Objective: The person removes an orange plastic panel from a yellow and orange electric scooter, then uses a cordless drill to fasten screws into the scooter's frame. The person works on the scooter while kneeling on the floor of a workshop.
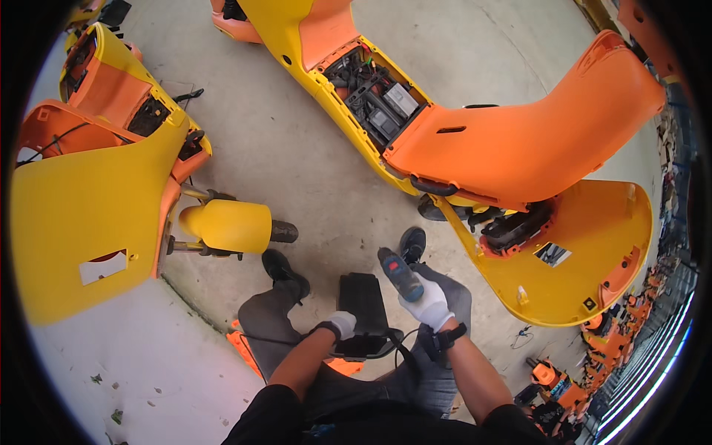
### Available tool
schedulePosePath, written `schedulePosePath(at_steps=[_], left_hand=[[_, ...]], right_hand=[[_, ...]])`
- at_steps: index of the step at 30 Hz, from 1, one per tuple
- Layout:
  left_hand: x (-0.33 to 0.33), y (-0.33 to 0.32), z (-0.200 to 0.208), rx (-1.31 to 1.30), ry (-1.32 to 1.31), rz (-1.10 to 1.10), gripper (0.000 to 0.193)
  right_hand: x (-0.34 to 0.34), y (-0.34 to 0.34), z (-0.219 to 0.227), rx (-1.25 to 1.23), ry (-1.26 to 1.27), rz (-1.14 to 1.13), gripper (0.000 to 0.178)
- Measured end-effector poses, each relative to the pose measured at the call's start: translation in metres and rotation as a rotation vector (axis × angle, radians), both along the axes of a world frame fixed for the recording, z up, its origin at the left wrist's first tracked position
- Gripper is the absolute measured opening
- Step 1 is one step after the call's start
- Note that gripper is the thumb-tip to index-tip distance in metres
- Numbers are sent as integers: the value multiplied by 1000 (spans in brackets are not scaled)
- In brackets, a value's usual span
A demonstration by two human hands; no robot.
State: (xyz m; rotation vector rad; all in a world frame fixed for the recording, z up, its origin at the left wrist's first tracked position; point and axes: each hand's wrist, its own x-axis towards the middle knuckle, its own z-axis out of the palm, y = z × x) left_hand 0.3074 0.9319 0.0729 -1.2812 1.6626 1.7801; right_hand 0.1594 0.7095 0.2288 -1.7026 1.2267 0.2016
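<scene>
Right hand (pixel 430 302), wrapped around a blue power drill (pixel 401 274), has open concrete floor (pixel 319 170) ahead; left hand (pixel 343 324) meets black plastic part (pixel 363 297) at its edge, opening indeterminable.

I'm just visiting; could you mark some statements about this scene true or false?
1. The right hand holds a power tool. True.
2. Both hands are ungloved. False: they wear white gloves.
3. The left hand is at the left side of a black part. True.
4. The big yellow-and-orange body ahead is fully closed. False: the body is open, showing a grey box.
5. The fender over the left wheel is yellow. True.
</scene>
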Motion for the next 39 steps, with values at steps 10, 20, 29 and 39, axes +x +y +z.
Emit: schedulePosePath(at_steps=[10, 20, 29, 39], left_hand=[[51, -92, 1, -7, 52, -174, 46], [59, -105, -6, -22, 115, -212, 42], [56, -90, -4, -185, 95, -176, 43], [43, -94, 17, -237, -88, -243, 55]], right_hand=[[34, -47, -137, -39, -134, 5, 36], [69, -67, -207, 29, 569, 542, 27], [51, -36, -260, -64, 602, 503, 30], [19, -24, -287, -33, 664, 516, 32]])
